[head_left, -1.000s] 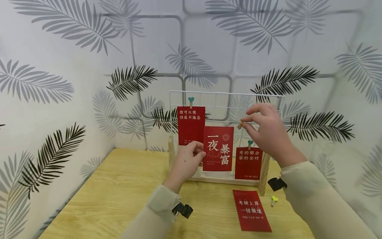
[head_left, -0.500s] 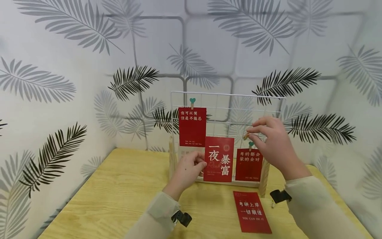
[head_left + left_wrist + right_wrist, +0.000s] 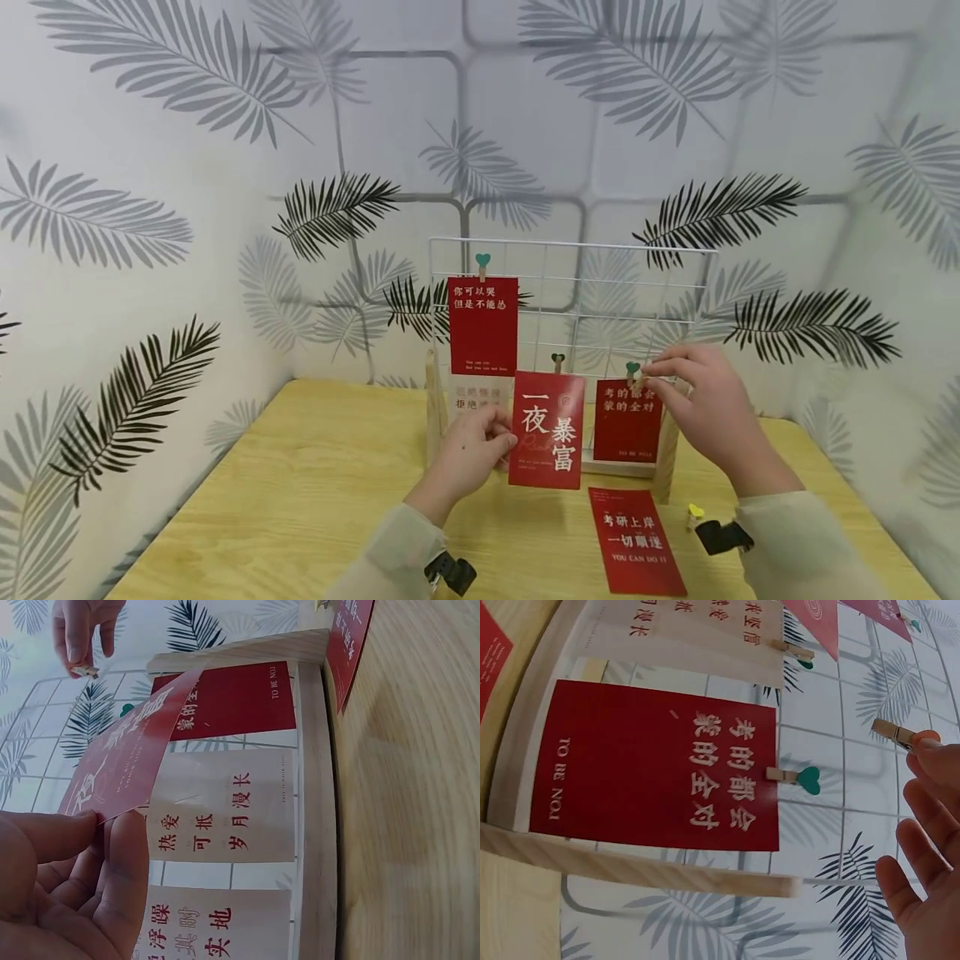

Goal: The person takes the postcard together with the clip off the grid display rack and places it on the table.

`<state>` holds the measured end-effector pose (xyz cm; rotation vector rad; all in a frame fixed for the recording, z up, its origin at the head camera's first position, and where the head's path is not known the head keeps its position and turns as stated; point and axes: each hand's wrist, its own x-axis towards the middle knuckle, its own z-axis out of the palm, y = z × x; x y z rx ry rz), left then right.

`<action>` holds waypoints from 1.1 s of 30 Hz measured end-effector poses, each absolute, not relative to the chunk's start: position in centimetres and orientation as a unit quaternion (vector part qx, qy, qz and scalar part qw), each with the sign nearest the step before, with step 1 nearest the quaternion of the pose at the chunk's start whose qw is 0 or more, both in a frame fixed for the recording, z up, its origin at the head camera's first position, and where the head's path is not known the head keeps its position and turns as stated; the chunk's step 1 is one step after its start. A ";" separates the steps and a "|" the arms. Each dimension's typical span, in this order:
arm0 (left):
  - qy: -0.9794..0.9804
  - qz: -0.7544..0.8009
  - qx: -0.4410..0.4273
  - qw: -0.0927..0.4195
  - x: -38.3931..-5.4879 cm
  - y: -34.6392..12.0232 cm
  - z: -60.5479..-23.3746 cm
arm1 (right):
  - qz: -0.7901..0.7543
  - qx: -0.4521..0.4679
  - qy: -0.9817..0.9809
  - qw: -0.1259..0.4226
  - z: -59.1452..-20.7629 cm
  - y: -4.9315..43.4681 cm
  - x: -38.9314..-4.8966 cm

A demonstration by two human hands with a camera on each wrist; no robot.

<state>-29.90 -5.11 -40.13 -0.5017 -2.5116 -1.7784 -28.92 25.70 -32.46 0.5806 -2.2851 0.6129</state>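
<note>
"What do we count?"

"One table [image 3: 300, 475], with one wire rack [image 3: 315, 810] standing on it."

"Cards?"

"Two visible white cards [image 3: 217, 806] on the rack. Four red cards [image 3: 483, 329]: two clipped there, one flat at near right, and the held card [image 3: 546, 433] before the rack, its left edge pinched by our left hand [image 3: 471, 446]."

"How will it handle?"

"Light, fairly stiff, easily creased, we'd judge; best held by an edge."

"And smallest?"

"Five visible pegs [image 3: 891, 731]: three on the rack, one at near right, one pinched in our right hand [image 3: 705, 404]."
</note>
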 end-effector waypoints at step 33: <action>-0.794 -0.576 -0.132 -0.144 -29.4 -5.1 -44.4 | 0.303 0.110 -0.934 0.156 -40.8 32.1 -26.8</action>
